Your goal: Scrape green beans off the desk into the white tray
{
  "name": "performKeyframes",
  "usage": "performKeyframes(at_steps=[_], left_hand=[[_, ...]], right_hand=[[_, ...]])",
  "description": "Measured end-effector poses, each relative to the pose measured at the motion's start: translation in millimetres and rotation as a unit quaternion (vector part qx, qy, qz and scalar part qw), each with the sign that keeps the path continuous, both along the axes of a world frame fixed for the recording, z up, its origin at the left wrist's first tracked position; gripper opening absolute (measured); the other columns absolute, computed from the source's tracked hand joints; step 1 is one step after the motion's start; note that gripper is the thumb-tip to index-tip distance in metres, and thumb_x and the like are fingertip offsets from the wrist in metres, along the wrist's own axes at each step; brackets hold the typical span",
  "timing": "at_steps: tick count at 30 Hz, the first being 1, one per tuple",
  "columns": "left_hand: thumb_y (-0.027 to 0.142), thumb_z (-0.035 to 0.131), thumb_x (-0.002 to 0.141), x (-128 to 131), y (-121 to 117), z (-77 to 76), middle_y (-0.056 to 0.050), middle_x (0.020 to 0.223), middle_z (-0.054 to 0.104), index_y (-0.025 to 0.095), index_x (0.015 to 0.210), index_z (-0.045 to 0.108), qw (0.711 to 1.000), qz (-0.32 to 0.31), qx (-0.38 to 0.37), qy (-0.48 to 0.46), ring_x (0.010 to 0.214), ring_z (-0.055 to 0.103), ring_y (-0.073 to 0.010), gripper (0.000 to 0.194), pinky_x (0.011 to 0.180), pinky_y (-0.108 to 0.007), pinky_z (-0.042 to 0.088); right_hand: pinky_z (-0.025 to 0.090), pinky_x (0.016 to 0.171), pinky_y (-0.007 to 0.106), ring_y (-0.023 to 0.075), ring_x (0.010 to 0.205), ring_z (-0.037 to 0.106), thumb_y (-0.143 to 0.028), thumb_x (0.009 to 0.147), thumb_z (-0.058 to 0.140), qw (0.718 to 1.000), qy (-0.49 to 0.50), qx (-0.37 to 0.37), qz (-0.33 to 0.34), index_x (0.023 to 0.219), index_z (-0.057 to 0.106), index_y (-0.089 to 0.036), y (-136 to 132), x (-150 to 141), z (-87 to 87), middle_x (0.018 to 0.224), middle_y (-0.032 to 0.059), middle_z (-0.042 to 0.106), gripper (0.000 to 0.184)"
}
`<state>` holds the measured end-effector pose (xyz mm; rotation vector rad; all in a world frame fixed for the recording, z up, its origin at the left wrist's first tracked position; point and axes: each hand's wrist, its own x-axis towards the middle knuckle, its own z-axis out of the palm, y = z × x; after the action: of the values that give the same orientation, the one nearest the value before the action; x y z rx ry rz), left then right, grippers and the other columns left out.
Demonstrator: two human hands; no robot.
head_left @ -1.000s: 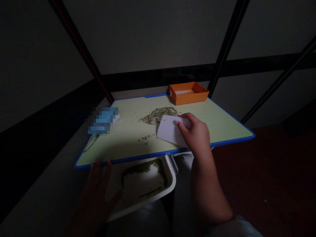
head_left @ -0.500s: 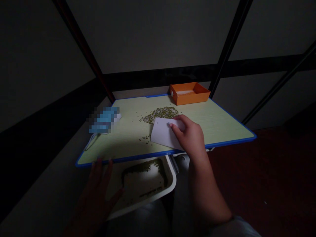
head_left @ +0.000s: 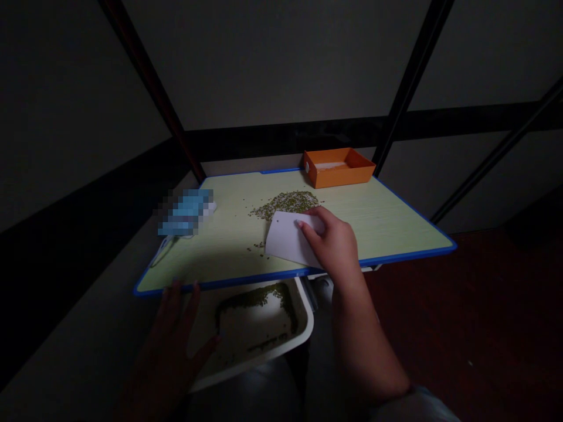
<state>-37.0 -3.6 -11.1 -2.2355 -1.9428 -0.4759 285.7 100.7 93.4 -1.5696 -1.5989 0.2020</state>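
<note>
My right hand [head_left: 335,241] grips a white plastic scraper card [head_left: 285,238] held on edge on the pale green tabletop [head_left: 387,220]. Just behind the card lies a heap of small green beans [head_left: 285,203], with several loose beans to its left. My left hand [head_left: 176,334] holds a white tray [head_left: 303,328] below the table's near blue edge, fingers spread over the tray's left side. The tray holds green beans around its rim.
An orange box [head_left: 338,166] stands at the table's back edge. A blurred blue object [head_left: 185,212] lies at the table's left. Dark metal bars cross the wall behind. Dark floor lies to the right.
My right hand has slid the white card leftward and a little nearer along the table. The left hand and tray have stayed almost in place.
</note>
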Motion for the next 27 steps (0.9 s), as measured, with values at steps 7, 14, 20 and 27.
performKeyframes(at_steps=[7, 14, 20, 27], left_hand=[[0.057, 0.046, 0.083, 0.8, -1.7, 1.6, -0.002, 0.168, -0.009, 0.04, 0.15, -0.003, 1.0, 0.004, -0.018, -0.008, 0.154, 0.004, -0.0378, 0.085, 0.116, -0.062, 0.034], [0.057, 0.047, 0.084, 3.8, -2.0, 5.1, -0.003, 0.168, -0.009, 0.04, 0.15, -0.001, 1.0, 0.007, -0.021, -0.017, 0.153, 0.006, -0.0377, 0.084, 0.117, -0.061, 0.034], [0.058, 0.047, 0.083, 1.9, -2.1, 3.7, -0.002, 0.169, -0.007, 0.041, 0.15, -0.001, 0.999, 0.015, -0.025, -0.019, 0.153, 0.008, -0.0381, 0.084, 0.116, -0.061, 0.034], [0.055, 0.047, 0.084, 1.9, -2.3, 1.0, -0.002, 0.168, -0.009, 0.04, 0.15, -0.001, 0.999, 0.015, -0.022, -0.02, 0.153, 0.006, -0.0375, 0.084, 0.116, -0.06, 0.035]], right_hand=[[0.044, 0.066, 0.031, 0.0236, 0.076, 0.066, -0.039, 0.085, 0.06, 0.999, 0.033, 0.015, 0.001, 0.1, 0.069, -0.024, 3.7, 9.8, -3.9, 0.092, 0.0069, 0.075, 0.023], [0.039, 0.059, 0.029, 0.0204, 0.061, 0.059, -0.04, 0.085, 0.06, 0.999, 0.026, 0.001, -0.021, 0.1, 0.069, -0.024, 6.6, 8.1, -5.2, 0.082, 0.0051, 0.073, 0.023], [0.042, 0.064, 0.029, 0.0221, 0.071, 0.064, -0.039, 0.085, 0.059, 0.999, 0.042, 0.017, -0.01, 0.097, 0.069, -0.025, 6.9, 5.4, -5.6, 0.09, 0.0062, 0.075, 0.021], [0.046, 0.069, 0.03, 0.0225, 0.08, 0.067, -0.038, 0.084, 0.062, 0.997, 0.069, 0.024, 0.017, 0.095, 0.068, -0.025, 16.7, 8.3, -13.2, 0.098, 0.0057, 0.076, 0.018]])
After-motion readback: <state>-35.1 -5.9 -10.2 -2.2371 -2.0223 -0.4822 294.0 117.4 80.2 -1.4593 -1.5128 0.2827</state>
